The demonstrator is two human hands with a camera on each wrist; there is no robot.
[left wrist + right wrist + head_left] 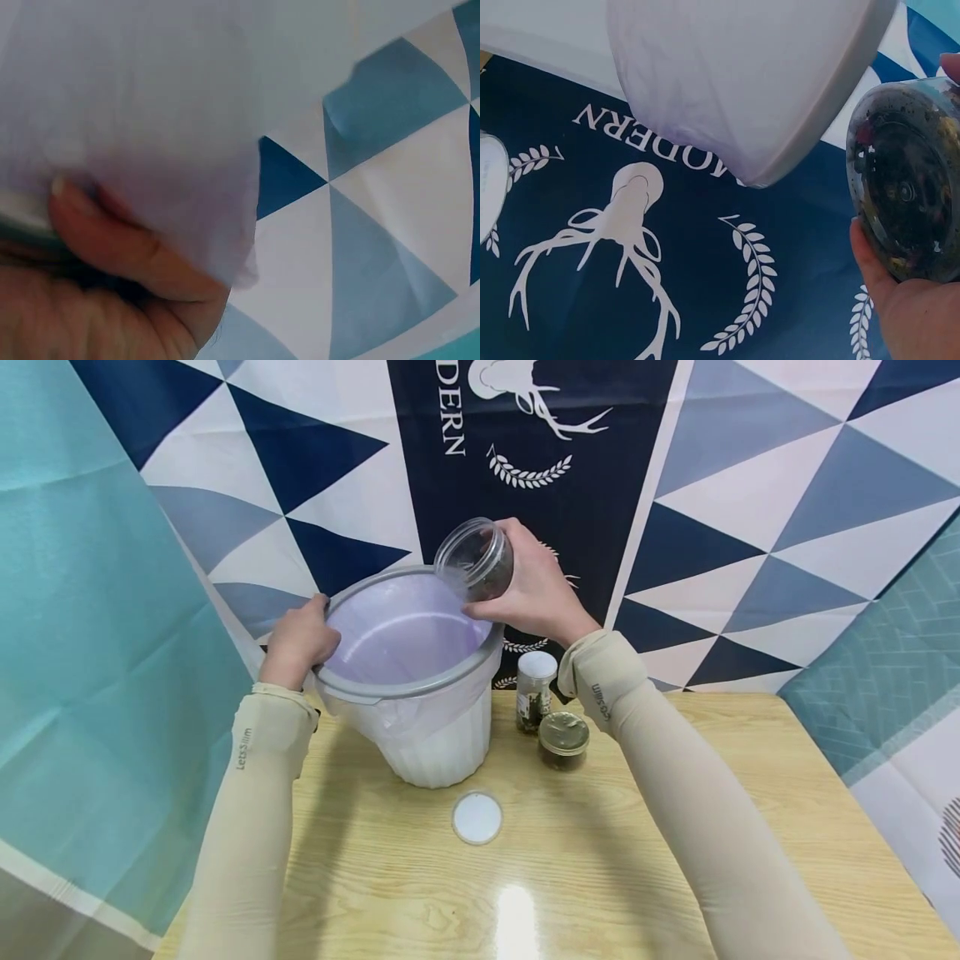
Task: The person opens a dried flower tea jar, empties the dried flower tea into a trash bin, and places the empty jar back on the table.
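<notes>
A white trash can (438, 743) with a grey rim and a thin purplish liner (405, 635) stands tilted toward the left on the table. My left hand (296, 635) grips the rim at its left side; in the left wrist view the thumb of that hand (142, 262) lies over the liner. My right hand (542, 585) holds a clear lidless jar (491, 564) on its side, its mouth turned left over the bin's right rim. In the right wrist view the jar's base (907, 187) faces the camera, with dark bits inside.
A small jar with a white lid (536, 693) and dark contents stands right of the bin. Beside it is a low jar with a gold lid (564, 739). A round white lid (477, 817) lies on the wooden table (405, 893). Patterned cloth (720, 527) hangs behind.
</notes>
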